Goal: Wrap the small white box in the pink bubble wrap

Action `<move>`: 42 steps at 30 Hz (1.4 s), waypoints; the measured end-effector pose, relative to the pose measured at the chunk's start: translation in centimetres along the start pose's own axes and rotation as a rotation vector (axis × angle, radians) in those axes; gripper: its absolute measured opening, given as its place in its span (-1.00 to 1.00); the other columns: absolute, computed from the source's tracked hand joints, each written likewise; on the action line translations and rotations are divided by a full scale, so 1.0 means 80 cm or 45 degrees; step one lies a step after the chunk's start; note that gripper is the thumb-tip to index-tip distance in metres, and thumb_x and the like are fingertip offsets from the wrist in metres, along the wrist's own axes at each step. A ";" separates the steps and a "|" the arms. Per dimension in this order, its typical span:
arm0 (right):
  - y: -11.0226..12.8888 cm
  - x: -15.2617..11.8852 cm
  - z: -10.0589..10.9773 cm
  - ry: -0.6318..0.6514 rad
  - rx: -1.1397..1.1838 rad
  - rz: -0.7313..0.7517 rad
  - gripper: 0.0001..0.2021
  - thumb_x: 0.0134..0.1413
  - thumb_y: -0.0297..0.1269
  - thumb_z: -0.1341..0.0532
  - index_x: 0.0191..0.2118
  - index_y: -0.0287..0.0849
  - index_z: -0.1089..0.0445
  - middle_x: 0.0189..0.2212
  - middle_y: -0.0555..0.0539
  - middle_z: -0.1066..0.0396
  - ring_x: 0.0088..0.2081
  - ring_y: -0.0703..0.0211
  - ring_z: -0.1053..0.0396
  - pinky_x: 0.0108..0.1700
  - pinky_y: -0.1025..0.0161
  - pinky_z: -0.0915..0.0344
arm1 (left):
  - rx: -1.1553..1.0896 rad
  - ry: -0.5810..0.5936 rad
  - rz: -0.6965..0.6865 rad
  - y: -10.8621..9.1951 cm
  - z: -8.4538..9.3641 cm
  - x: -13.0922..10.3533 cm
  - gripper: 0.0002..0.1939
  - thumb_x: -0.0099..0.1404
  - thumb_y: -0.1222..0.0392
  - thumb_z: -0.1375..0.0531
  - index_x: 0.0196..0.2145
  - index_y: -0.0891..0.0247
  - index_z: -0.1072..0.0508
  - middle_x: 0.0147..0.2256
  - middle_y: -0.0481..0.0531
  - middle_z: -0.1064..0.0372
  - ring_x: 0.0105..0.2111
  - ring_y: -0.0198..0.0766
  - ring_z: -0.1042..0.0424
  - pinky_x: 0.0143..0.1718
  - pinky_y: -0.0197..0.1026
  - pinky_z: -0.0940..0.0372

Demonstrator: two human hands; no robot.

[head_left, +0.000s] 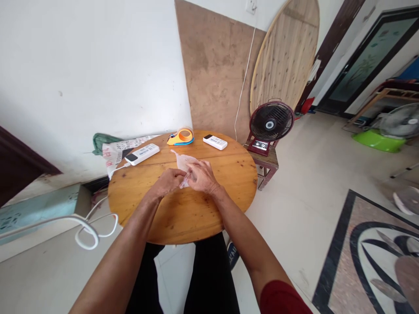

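Observation:
Over the middle of the round wooden table, both hands grip a thin, whitish, translucent plastic bag. My left hand has its fingers curled in a pinch at the bag's left edge. From the other side, my right hand closes on the bag with thumb and fingers bent. A crumpled tip of the bag points up and away, and a smaller part hangs below the fingers. The fingers cover the bag's middle, so whether anything is inside cannot be made out.
Behind the hands lie an orange tape dispenser, a white power bank with a cable, and a smaller white device. A dark red fan stands on a stool at the right. White cable loops hang left of the table.

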State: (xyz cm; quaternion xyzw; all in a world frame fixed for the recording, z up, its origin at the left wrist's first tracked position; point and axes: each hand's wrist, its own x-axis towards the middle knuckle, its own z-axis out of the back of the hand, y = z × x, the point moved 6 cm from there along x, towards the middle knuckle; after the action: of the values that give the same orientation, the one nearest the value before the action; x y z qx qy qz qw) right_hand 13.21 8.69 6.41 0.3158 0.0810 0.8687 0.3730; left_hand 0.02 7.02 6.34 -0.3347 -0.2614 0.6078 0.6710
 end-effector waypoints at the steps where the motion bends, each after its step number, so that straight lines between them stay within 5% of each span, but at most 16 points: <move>1: -0.002 0.000 0.000 -0.008 0.003 -0.013 -0.51 -0.04 -0.30 -0.22 0.08 -0.15 -0.33 -0.08 -0.12 -0.49 0.11 -0.05 -0.25 0.16 0.02 0.00 | 0.071 -0.023 -0.046 0.001 -0.001 0.002 -0.69 0.07 0.12 -0.10 -0.36 0.27 -0.59 -0.54 -0.05 -0.37 -0.47 -0.26 -0.31 -0.41 -0.28 -0.19; 9: -0.016 -0.001 -0.003 -0.011 0.044 -0.029 -0.53 -0.04 -0.36 -0.18 0.07 -0.12 -0.32 -0.07 -0.10 -0.50 0.10 0.01 -0.28 0.15 0.05 -0.05 | 0.478 -0.352 -0.406 0.003 -0.015 -0.001 -0.64 0.26 0.09 -0.05 -0.19 0.23 -0.60 -0.21 0.13 -0.42 -0.21 -0.15 -0.39 -0.17 -0.18 -0.28; 18: -0.022 -0.003 -0.002 -0.059 0.102 -0.096 -0.53 -0.05 -0.46 -0.10 0.04 -0.11 -0.35 -0.07 -0.05 -0.52 0.09 0.06 -0.32 0.18 0.11 -0.07 | 0.557 -0.608 -0.699 0.005 -0.031 -0.009 -0.67 0.26 0.30 -0.05 -0.13 0.26 -0.56 -0.13 0.17 -0.45 -0.13 -0.09 -0.34 -0.04 -0.03 -0.27; 25: -0.036 -0.004 0.010 -0.196 0.020 -0.298 -0.63 0.00 -0.49 -0.08 -0.07 -0.11 -0.41 -0.07 -0.06 -0.51 0.01 0.05 -0.37 0.14 0.11 -0.12 | 0.522 -0.574 -0.786 0.004 -0.032 -0.007 -0.71 0.27 0.32 -0.05 -0.20 0.30 -0.56 -0.13 0.17 -0.47 -0.13 -0.11 -0.36 -0.01 -0.06 -0.29; 31: -0.074 -0.011 0.025 -0.358 0.102 -0.586 -0.57 -0.03 -0.42 -0.13 0.03 -0.14 -0.35 0.03 -0.14 -0.41 0.07 0.02 -0.32 0.16 0.05 -0.18 | 0.537 -0.533 -0.794 0.004 -0.032 -0.006 -0.70 0.30 0.30 -0.03 -0.17 0.27 -0.55 -0.10 0.16 -0.44 -0.11 -0.10 -0.34 -0.02 -0.06 -0.28; 38: -0.106 -0.027 0.007 -0.009 0.415 -0.823 -0.50 -0.04 -0.11 -0.27 0.06 -0.10 -0.34 -0.12 -0.06 -0.46 -0.16 0.13 -0.42 -0.12 0.21 -0.33 | 0.602 -0.554 -0.775 0.003 -0.036 -0.006 -0.72 0.29 0.32 -0.05 -0.22 0.27 -0.56 -0.13 0.17 -0.44 -0.15 -0.09 -0.32 -0.05 -0.06 -0.27; 42: -0.098 -0.030 0.011 0.134 0.316 -0.802 -0.70 -0.06 -0.08 -0.27 -0.23 -0.16 -0.47 -0.31 0.01 -0.47 -0.27 0.18 -0.39 -0.25 0.31 -0.25 | 0.608 -0.537 -0.745 -0.002 -0.035 -0.007 -0.73 0.27 0.34 -0.07 -0.21 0.26 -0.56 -0.12 0.17 -0.43 -0.14 -0.09 -0.32 -0.05 -0.06 -0.27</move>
State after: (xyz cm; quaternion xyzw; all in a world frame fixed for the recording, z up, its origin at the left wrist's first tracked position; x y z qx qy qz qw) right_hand 19.68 12.48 2.98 0.2731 0.2986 0.7095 0.5769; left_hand 2.18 6.08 4.65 0.0499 -0.3287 0.4906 0.8055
